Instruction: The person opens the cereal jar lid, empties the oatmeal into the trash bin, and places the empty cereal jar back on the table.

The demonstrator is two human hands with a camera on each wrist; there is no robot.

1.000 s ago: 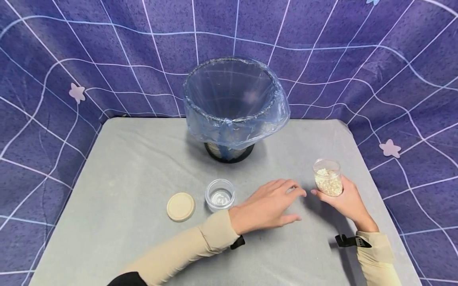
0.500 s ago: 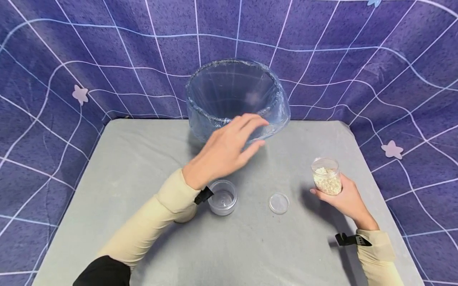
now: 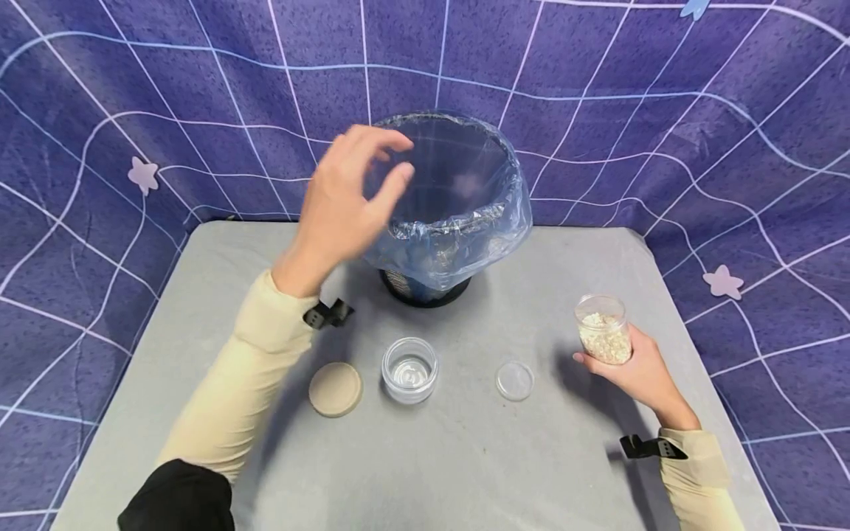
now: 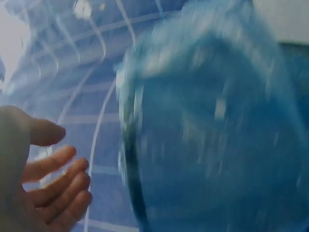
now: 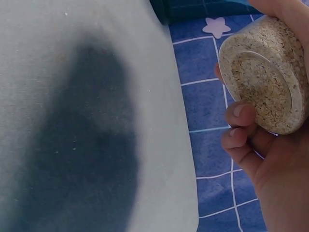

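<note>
In the head view my left hand [image 3: 341, 203] is raised at the left rim of the waste bin, thumb and fingers apart with nothing between them. A blue bag [image 3: 458, 251] lines this mesh bin [image 3: 400, 284] and hangs over its rim; blurred in the left wrist view, the bag [image 4: 217, 121] is beside my fingers. My right hand [image 3: 647, 376] grips a clear, lidless jar [image 3: 603, 335] partly filled with pale oat-like flakes, held above the table at the right. Seen from beneath in the right wrist view, the jar [image 5: 263, 77] is tilted, with fingers around it.
An empty clear jar [image 3: 409, 371] stands mid-table. A beige round lid [image 3: 335, 389] lies to its left, a clear round lid [image 3: 514, 380] to its right. A purple patterned cloth [image 3: 265, 88] surrounds the grey table [image 3: 425, 472] at the back and sides.
My left hand has moved from above the clear lid, across the bin's front, to its left rim. The bag's front edge looks more crumpled. The right hand with the jar has hardly moved.
</note>
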